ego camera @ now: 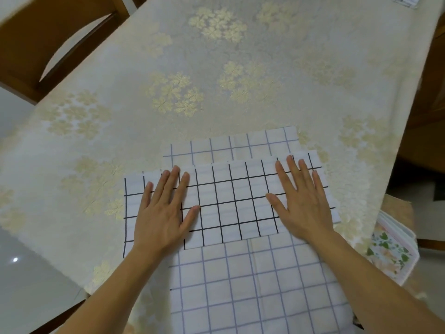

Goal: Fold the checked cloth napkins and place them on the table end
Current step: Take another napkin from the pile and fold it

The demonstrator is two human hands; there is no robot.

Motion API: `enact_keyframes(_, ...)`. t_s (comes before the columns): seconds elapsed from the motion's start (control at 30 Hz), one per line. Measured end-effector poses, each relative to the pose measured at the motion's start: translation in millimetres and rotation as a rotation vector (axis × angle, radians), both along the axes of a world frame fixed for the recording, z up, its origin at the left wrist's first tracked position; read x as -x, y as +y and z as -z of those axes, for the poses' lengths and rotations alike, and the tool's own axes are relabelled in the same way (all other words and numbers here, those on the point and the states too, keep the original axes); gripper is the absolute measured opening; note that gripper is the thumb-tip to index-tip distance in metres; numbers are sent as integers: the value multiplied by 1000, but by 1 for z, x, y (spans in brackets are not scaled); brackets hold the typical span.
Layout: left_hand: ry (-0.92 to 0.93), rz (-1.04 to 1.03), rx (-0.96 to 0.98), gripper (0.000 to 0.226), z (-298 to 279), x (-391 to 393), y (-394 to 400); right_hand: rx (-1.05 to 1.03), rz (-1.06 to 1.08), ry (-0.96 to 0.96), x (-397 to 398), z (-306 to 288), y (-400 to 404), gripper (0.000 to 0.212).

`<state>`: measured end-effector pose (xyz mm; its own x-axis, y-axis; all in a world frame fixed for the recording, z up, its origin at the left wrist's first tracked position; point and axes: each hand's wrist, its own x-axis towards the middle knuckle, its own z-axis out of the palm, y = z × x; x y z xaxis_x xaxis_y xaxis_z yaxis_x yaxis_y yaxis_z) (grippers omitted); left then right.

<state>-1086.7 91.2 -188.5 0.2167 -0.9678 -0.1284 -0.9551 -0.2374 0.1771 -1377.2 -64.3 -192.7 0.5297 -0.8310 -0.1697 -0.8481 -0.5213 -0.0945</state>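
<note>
Pressing a fold flat looks to be the step in hand: both palms lie on the white cloth napkin with bold black checks (pixel 231 201), doubled into a wide band across the near middle of the surface (pixel 120 97), which is draped in a cream cloth with pale gold flower clusters. The left hand (pixel 163 213) rests on the band's nine o'clock half, the right hand (pixel 303 203) on its three o'clock half. On each hand the fingers are straight and fanned apart, thumbs angled inward toward one another; nothing is pinched or gripped.

Beneath the band lies a white cloth with faint blue-grey checks (pixel 260 285), showing at six o'clock toward the person and again at twelve o'clock beyond the fingertips. Far off at one o'clock, at the surface's distant end, a scrap of checked cloth (pixel 404 1) shows, perhaps one already placed.

The next move, as a judgement, calls for taking one short end and bringing it over to the other, edges aligned, before carrying the napkin to the far end.
</note>
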Motion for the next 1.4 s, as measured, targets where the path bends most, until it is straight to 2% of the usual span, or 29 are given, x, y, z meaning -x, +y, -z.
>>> enact_keyframes(0.23,26,66,25,70,-12,7,-6,-75,16,-41,10,-15,4,72)
enact_keyframes(0.37,43,393,87,60,-31,39,-35,-23,42,-76,41,-17,28,68)
enact_keyframes(0.5,33,743,132,53,-38,84,-85,-25,163,-108,71,-11,40,67)
enact_keyframes(0.63,8,943,173,52,-37,123,-143,9,216,-109,86,-12,41,65)
enact_keyframes(0.83,-136,1202,164,42,-29,153,-214,94,297,-170,90,-12,29,57)
enact_keyframes(1.1,-100,1348,191,29,-30,169,-247,169,344,-290,81,-4,19,41)
enact_keyframes(1.4,21,1368,196,29,-26,172,-251,148,449,-399,70,-4,8,29)
